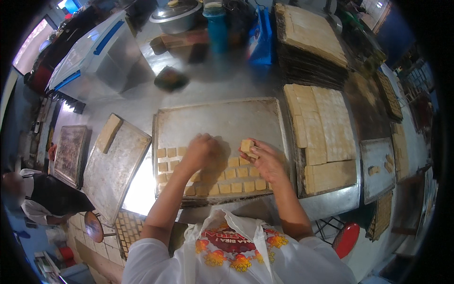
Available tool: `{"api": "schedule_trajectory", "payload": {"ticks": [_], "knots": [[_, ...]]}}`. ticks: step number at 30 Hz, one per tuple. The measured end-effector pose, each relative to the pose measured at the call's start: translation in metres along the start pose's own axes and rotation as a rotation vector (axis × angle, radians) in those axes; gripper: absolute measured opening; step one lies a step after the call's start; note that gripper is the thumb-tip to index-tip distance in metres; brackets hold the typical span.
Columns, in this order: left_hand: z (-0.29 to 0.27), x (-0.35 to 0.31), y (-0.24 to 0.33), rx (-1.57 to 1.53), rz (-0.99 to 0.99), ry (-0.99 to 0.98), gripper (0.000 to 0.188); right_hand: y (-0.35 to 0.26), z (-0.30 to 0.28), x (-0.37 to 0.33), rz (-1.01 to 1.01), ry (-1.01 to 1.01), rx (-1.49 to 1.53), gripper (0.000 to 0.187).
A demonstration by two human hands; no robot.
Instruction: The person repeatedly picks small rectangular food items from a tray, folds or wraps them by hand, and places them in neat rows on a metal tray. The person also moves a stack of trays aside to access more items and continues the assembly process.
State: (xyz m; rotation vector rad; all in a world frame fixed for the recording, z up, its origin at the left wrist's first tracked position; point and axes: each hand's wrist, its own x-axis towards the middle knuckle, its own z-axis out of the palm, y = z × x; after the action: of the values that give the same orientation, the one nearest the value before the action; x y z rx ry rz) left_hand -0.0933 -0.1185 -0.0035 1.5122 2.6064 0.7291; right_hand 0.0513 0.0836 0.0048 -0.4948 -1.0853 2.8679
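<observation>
A metal baking tray [217,118] lies in front of me, with rows of small square pale-yellow dough pieces [224,188] across its near part. My right hand [269,163] is raised over the tray's right side, its fingers and thumb closed round a small stack of dough squares [247,146]. Back upward, my left hand [202,150] is low over the rows at the middle of the tray. Its fingertips are hidden beneath it, so whether it grips a piece does not show.
Right of the tray is a board of cut dough slabs [331,128], with stacked dough sheets [312,33] behind. On the left lies a tilted tray [111,165] holding one dough strip [109,133]. A clear plastic box [113,61] stands at far left; another person [52,194] is beyond the table.
</observation>
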Motion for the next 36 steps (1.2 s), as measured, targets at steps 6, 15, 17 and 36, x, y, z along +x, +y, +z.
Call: {"api": "schedule_trajectory", "payload": {"ticks": [6,15,17,36], "knots": [[-0.015,0.004,0.025,-0.152,-0.038,0.05,0.036,0.003,-0.002,0.001,0.07,-0.035,-0.06,0.039],[-0.009,0.025,0.054,-0.599,-0.08,0.02,0.029,0.016,0.002,0.005,0.137,-0.045,0.239,0.034],[-0.008,0.026,0.052,-0.621,-0.123,0.057,0.025,0.016,0.003,0.006,0.14,-0.045,0.278,0.033],[0.007,0.039,0.015,-0.168,-0.074,-0.018,0.012,-0.002,-0.003,-0.005,-0.038,0.169,-0.289,0.039]]}}
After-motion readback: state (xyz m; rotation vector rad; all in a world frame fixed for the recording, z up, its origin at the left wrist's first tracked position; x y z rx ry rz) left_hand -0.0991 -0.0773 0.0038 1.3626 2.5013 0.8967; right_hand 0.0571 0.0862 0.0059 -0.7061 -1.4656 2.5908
